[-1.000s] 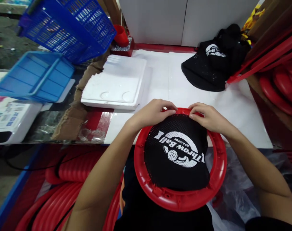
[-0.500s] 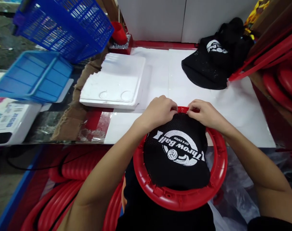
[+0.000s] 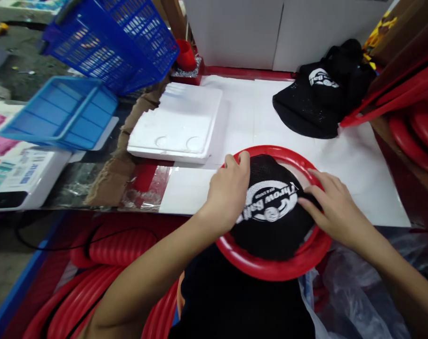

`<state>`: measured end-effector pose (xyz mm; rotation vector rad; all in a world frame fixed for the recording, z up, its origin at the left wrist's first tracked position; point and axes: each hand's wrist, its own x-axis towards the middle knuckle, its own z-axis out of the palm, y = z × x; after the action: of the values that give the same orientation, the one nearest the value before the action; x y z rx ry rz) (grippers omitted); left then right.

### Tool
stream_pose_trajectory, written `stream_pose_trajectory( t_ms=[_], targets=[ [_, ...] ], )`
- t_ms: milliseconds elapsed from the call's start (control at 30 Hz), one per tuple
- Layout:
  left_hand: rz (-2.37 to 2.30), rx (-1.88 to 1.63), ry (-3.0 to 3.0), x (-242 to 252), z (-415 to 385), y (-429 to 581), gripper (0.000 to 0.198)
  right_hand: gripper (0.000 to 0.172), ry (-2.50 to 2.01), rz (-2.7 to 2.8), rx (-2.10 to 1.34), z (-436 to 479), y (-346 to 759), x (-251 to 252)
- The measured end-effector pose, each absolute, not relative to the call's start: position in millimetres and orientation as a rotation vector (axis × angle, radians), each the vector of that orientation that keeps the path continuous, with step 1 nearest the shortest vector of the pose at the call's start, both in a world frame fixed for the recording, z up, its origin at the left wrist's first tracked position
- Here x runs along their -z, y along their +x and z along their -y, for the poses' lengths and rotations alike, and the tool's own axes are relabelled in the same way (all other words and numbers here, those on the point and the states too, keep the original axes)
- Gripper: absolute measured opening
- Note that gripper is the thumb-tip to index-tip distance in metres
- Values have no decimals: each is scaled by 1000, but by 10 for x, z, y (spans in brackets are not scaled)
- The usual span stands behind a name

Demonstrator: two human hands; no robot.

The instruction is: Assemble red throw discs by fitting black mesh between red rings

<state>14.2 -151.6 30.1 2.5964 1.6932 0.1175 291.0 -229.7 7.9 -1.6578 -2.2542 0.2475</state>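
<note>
The red ring (image 3: 266,271), lined with black fabric (image 3: 270,240), is now gripped at its sides by left hand (image 3: 230,193) and right hand (image 3: 332,202) (far edge released); edge work seems paused.

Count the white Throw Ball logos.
2: one logo on the black mesh inside the red ring, another logo on the black fabric pile at back right. Its folds may hide more.

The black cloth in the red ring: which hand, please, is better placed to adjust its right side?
Likely the right hand: it reaches over the black cloth there, while the left hand grips the red ring's left side.
</note>
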Motion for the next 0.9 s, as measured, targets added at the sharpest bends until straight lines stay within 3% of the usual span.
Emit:
stream_pose_trajectory(
  t_ms=[100, 233, 400, 533, 667, 900],
  targets=[
    [-1650, -12, 2639, -446, 1630, 193, 31, 47, -1665, 2297, -288, 2357, 3033, 17],
    [-1141, -60, 2833, -482, 1362, 355, 19, 27, -1591, 2162, -294, 2100, 3050, 52],
    [-1069, 30, 2809, -372, 1062, 405, 52, 24, -1684, 2431, -53, 1888, 2995, -69],
    [-1062, 160, 2670, -454, 1142, 255, 35, 19, -1468, 2513, -542, 1854, 3081, -147],
    [-919, 81, 2489, -434, 1139, 101, 15, 19, -1396, 2174, -1039, 1798, 3202, -148],
    [-833, -248, 2131, -195, 955, -14, 15, 15, -1427, 1853, -1065, 1837, 3286, -88]
  ],
)
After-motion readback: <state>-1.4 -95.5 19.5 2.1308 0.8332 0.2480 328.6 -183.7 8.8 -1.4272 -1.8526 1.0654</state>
